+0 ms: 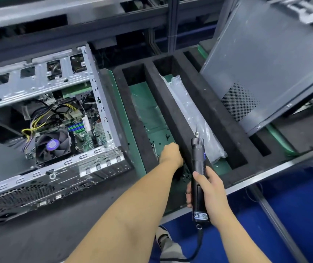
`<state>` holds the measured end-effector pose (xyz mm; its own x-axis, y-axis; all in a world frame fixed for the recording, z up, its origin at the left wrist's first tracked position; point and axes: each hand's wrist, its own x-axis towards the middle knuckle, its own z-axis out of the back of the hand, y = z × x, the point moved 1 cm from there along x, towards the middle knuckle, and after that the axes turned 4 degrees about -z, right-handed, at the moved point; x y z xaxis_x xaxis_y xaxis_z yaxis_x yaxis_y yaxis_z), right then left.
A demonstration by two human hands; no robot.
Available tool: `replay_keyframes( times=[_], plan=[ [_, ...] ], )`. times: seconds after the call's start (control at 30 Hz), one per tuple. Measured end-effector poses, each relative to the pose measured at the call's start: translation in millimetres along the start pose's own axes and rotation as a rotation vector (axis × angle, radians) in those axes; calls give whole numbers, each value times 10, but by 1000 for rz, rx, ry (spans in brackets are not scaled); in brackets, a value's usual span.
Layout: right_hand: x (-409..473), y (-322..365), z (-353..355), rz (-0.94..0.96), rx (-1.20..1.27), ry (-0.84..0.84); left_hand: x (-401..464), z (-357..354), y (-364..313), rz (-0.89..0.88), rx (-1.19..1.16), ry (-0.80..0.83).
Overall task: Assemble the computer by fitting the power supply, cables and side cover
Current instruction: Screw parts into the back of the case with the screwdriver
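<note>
An open computer case (95,88) lies on the bench at the left, its motherboard, fan (52,146) and yellow and black cables (38,120) exposed. To its right my left hand (170,155) reaches down into the left slot of a black foam tray (172,111), over small black screws (168,137); its fingers are hidden from me. My right hand (208,188) grips a black electric screwdriver (198,168) upright, bit pointing away. A grey side cover (265,63) leans tilted at the right.
A clear plastic bag (193,118) lies in the foam tray's middle slot. The bench's metal front edge (265,173) runs below the tray, with blue floor (294,215) beyond. The screwdriver's cord hangs down by my shoe (164,238). A metal rack crosses the back.
</note>
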<state>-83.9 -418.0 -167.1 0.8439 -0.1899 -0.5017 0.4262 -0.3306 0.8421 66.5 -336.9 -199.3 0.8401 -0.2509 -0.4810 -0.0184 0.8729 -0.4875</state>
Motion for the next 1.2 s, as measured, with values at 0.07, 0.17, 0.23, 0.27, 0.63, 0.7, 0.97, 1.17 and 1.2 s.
replay_keyframes(
  times=[0.07, 0.17, 0.23, 0.27, 0.63, 0.7, 0.97, 1.17, 1.2],
  plan=[
    [5, 2, 0, -5, -1, -4, -44, -58, 0, -7, -2, 29],
    [8, 16, -7, -6, -1, -12, -88, -118, 3, -51, 41, -3],
    [9, 22, -5, -4, -1, -12, -86, -118, 2, -58, 46, -25],
    [7, 23, -4, -2, 0, -12, -81, -116, 3, -54, 46, -30],
    [12, 27, -25, -9, 20, -40, -151, -192, -16, -124, 194, -34],
    [20, 19, -16, -14, 24, -39, -172, -176, -28, -121, 179, -43],
    [30, 28, -13, -28, 3, -47, -511, 225, 76, -187, -437, -211],
    [15, 105, -159, -65, -64, -111, -1067, 479, 540, -127, -1091, -118],
    [-13, 109, -210, -67, -69, -110, -1144, 494, 594, -124, -1143, -103]
  ],
)
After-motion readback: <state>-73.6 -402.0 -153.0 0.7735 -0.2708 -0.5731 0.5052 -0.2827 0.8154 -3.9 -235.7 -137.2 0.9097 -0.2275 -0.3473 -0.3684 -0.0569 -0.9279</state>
